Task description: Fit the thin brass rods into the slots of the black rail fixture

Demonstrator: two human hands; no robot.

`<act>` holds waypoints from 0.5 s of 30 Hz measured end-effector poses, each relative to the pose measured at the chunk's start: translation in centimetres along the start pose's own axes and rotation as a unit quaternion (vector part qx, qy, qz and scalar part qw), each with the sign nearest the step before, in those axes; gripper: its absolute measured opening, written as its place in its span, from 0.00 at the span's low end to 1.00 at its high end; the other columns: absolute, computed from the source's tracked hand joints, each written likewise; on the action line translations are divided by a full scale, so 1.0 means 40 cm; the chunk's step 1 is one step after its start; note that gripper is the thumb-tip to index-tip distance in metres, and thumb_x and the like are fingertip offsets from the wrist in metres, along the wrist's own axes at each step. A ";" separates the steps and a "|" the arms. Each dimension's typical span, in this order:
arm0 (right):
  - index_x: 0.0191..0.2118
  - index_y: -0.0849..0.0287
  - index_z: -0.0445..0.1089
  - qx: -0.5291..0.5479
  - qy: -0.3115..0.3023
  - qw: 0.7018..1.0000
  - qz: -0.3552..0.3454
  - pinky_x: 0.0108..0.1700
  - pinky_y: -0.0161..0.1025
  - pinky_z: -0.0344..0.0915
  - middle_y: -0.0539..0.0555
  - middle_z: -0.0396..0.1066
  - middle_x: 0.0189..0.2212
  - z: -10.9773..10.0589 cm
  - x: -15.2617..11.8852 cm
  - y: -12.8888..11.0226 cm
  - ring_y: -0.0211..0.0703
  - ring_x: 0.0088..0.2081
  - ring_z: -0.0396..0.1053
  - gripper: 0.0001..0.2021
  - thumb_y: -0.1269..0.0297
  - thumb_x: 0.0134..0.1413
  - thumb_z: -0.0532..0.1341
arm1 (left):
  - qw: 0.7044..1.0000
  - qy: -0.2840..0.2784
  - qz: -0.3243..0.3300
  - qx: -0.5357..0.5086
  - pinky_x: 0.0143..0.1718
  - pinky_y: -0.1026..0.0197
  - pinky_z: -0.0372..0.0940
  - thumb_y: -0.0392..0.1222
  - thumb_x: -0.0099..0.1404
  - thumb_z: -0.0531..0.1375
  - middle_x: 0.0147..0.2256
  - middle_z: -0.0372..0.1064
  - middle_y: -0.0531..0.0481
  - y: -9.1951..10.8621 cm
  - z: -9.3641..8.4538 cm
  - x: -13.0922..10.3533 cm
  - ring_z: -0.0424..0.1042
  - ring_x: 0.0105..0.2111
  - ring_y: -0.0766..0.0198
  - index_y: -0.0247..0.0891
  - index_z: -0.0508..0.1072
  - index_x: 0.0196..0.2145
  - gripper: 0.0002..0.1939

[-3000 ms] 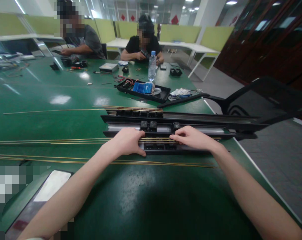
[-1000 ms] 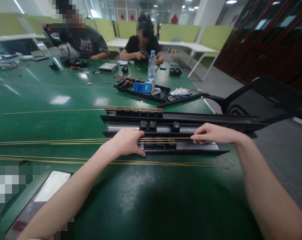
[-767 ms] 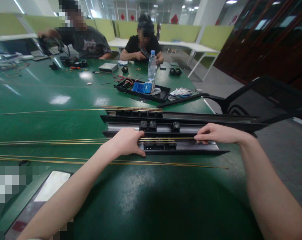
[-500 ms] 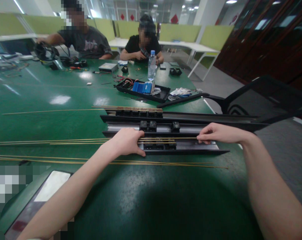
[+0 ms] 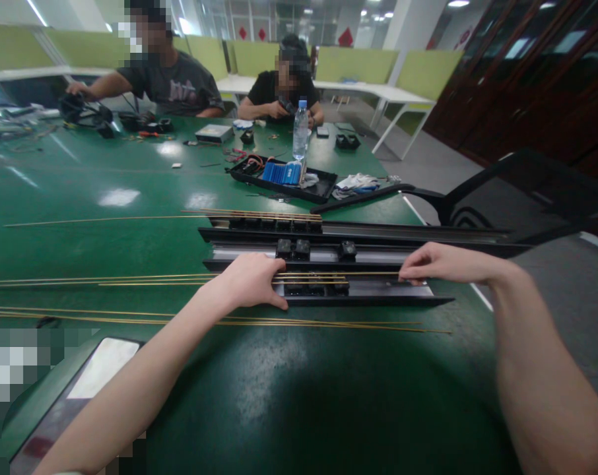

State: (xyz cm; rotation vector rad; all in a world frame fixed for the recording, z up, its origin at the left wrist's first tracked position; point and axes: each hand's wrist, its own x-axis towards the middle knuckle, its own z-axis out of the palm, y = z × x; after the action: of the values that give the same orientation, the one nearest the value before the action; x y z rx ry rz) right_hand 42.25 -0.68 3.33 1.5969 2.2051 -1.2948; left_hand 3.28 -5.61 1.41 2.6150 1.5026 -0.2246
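Note:
My left hand (image 5: 252, 280) spans the nearest black metal channel (image 5: 378, 300), thumb at its near wall and a finger at its far wall, holding it down. Several thin brass rods (image 5: 150, 279) run under or through that hand and over the black blocks (image 5: 316, 285) seated in the channel. My right hand (image 5: 425, 264) pinches the right end of one brass rod (image 5: 368, 273) above the channel's right part. Closer to me, more loose brass rods (image 5: 319, 323) lie on the green table, passing behind my left forearm.
Behind stand further channels (image 5: 402, 251) with black blocks (image 5: 293, 249). Farther back are a black tray (image 5: 323, 188) with a blue packet, a water bottle (image 5: 300, 132) and gloves (image 5: 358, 185). A phone (image 5: 101, 369) lies by my left arm. Two people sit opposite; a chair (image 5: 501, 191) stands right.
My right hand has shifted slightly to the right, drawing the pinched rod end along the channel. My left hand stays put. The person at far left has moved a black item leftward.

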 end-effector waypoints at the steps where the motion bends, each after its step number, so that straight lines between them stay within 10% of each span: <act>1: 0.35 0.59 0.80 0.002 0.000 1.000 0.003 0.38 0.38 0.63 0.55 0.74 0.28 -0.001 -0.003 -0.001 0.44 0.33 0.68 0.25 0.39 0.48 0.64 | 1.000 0.001 0.000 -0.001 0.36 0.56 0.65 0.68 0.50 0.64 0.39 0.78 0.44 -0.001 0.001 0.000 0.77 0.40 0.47 0.41 0.74 0.44 0.32; 15: 0.28 0.63 0.78 -0.007 0.064 0.997 0.030 0.37 0.41 0.62 0.60 0.74 0.27 -0.003 -0.020 0.009 0.45 0.31 0.68 0.26 0.40 0.53 0.61 | 1.000 0.002 -0.004 -0.004 0.37 0.56 0.65 0.69 0.49 0.64 0.40 0.78 0.44 -0.005 0.009 0.004 0.76 0.41 0.47 0.42 0.74 0.47 0.35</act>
State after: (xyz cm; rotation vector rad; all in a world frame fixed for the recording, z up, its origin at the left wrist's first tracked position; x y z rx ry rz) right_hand 42.93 -1.13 3.64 1.7736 2.2123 -1.1911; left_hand 3.15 -5.44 1.02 2.6047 1.5135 -0.2139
